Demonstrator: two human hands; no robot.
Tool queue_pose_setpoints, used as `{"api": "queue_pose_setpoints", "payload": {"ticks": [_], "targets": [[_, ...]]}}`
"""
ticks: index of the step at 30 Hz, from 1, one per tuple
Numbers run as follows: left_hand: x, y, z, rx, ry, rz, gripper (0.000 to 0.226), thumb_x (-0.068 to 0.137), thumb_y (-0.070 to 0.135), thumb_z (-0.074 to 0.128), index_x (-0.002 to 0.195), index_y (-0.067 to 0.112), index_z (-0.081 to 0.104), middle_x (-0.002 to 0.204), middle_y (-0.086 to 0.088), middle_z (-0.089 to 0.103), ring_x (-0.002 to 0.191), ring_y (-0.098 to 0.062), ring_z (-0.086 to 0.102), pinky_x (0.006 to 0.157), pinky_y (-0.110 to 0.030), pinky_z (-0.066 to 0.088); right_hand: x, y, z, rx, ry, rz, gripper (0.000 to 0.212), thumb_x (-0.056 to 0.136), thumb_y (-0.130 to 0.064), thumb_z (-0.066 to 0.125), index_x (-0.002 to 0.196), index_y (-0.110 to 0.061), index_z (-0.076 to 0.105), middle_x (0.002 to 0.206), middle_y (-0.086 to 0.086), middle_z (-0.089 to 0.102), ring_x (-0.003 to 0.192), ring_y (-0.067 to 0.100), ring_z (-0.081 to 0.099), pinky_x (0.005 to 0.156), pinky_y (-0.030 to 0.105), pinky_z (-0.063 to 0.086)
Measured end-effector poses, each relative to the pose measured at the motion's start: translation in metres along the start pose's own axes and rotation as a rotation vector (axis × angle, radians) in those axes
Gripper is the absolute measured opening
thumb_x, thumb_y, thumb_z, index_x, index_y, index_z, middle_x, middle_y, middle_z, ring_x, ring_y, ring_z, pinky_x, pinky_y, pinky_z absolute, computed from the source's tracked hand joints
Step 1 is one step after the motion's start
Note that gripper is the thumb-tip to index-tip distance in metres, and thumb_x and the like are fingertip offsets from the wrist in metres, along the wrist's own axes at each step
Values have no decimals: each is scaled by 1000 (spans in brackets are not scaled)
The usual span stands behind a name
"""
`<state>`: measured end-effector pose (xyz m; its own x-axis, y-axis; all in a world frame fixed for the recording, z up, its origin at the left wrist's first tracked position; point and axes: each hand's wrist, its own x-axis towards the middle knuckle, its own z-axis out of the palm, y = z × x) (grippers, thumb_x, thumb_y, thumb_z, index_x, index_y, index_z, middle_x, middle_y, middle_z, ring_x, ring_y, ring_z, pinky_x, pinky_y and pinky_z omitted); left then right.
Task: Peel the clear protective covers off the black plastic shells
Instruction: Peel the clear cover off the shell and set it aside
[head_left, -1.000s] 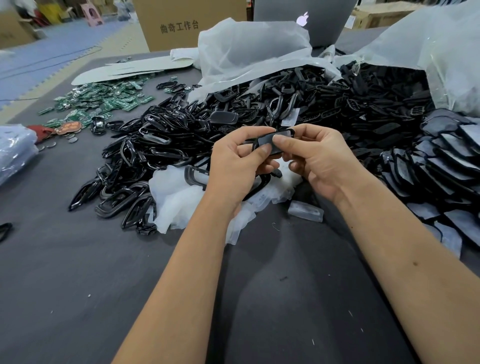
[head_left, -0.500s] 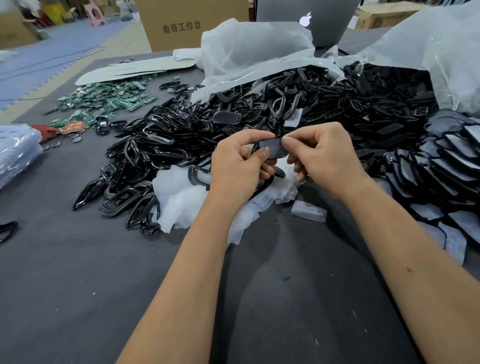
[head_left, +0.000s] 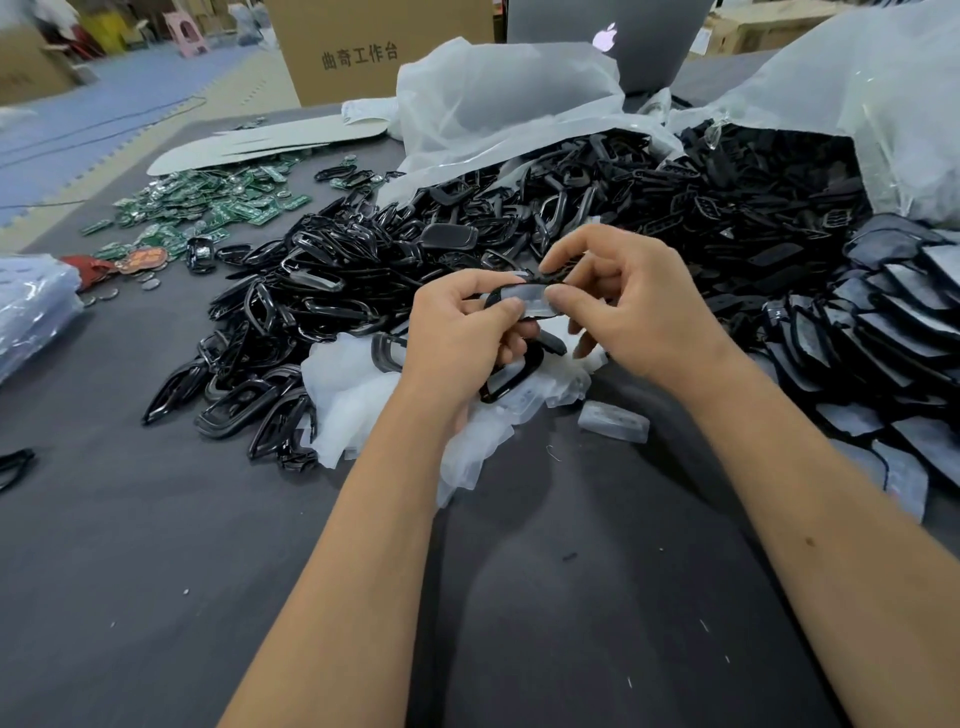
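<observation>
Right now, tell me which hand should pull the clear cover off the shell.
Probably the right hand: its thumb and finger pinch the clear cover at the shell's right end, while the left hand grips the shell's left end, steadying it.

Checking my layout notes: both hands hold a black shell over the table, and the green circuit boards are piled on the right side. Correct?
Not quite. The head view shows the green circuit boards piled on the left side. Both the left hand and right hand do hold a black shell.

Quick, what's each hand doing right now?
Left hand: holding the black shell.
Right hand: pinching the clear cover on it.
</observation>
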<state>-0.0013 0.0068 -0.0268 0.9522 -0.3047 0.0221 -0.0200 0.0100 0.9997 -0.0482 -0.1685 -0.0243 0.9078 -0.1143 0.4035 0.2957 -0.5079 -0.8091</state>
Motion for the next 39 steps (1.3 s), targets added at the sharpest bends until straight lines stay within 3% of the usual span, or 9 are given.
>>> {"api": "queue_pose_setpoints", "payload": {"ticks": [5, 9, 11, 13, 16, 20, 25, 29, 39], "targets": [[0, 7, -6, -199, 41, -116, 21, 96, -2, 56, 92, 3, 76, 65, -7, 69, 49, -6, 55, 44, -14, 42, -1, 0, 1, -32, -101, -62, 21, 89, -25, 83, 109, -22, 81, 107, -7, 70, 92, 18, 70, 73, 32, 62], [0, 13, -7, -381, 7, -224, 25, 100, 22, 66, 85, 3, 72, 70, -8, 70, 53, -9, 60, 46, -13, 48, 1, -4, 7, 16, 19, -80, 11, 89, -16, 83, 99, -12, 83, 103, 0, 69, 92, 14, 68, 71, 29, 60], [0, 14, -6, -456, 15, -219, 31, 99, 32, 68, 89, 2, 69, 74, -10, 72, 57, -12, 65, 52, -15, 53, 1, -7, 12, 178, 105, 3, 2, 91, -12, 79, 92, -11, 81, 100, 2, 68, 83, 11, 66, 63, 27, 57], [-1, 13, -2, -458, 16, -166, 23, 100, 24, 67, 97, 2, 71, 76, -8, 71, 62, -13, 67, 58, -17, 55, 1, -11, 15, 412, 167, 143, 6, 93, -10, 76, 88, -10, 80, 96, 6, 67, 79, 13, 61, 61, 25, 51], [-3, 11, 3, -487, 46, -114, 12, 99, 11, 66, 103, 2, 73, 88, -8, 73, 74, -14, 69, 71, -19, 58, 1, -14, 14, 673, 84, 348, 10, 94, -14, 74, 93, -6, 79, 96, 13, 70, 82, 17, 60, 65, 26, 50], [-4, 13, 3, -530, 47, -98, 16, 98, 7, 66, 88, 8, 78, 88, -8, 75, 79, -15, 69, 73, -20, 59, 0, -12, 10, 833, -25, 417, 17, 91, -8, 69, 105, 0, 75, 97, 12, 73, 79, 16, 65, 73, 28, 56], [-2, 15, 5, -563, 90, -90, 17, 99, 6, 65, 86, 6, 75, 83, -7, 75, 71, -11, 69, 69, -18, 58, 0, -12, 15, 903, -52, 352, 32, 80, -3, 71, 112, -2, 74, 92, 9, 77, 79, 18, 72, 79, 29, 61], [-3, 15, 7, -577, 84, -111, 19, 101, 8, 63, 86, 6, 74, 81, -6, 74, 69, -10, 67, 68, -18, 58, 0, -11, 15, 837, 51, 288, 44, 71, -3, 77, 115, -7, 73, 79, 2, 74, 77, 20, 75, 76, 28, 60], [-4, 15, 7, -598, 86, -157, 17, 103, 10, 61, 91, 5, 72, 80, -7, 72, 68, -12, 65, 61, -19, 56, -1, -13, 16, 710, 85, 216, 38, 75, 1, 82, 111, -9, 75, 78, 0, 73, 77, 19, 73, 78, 31, 60]]}}
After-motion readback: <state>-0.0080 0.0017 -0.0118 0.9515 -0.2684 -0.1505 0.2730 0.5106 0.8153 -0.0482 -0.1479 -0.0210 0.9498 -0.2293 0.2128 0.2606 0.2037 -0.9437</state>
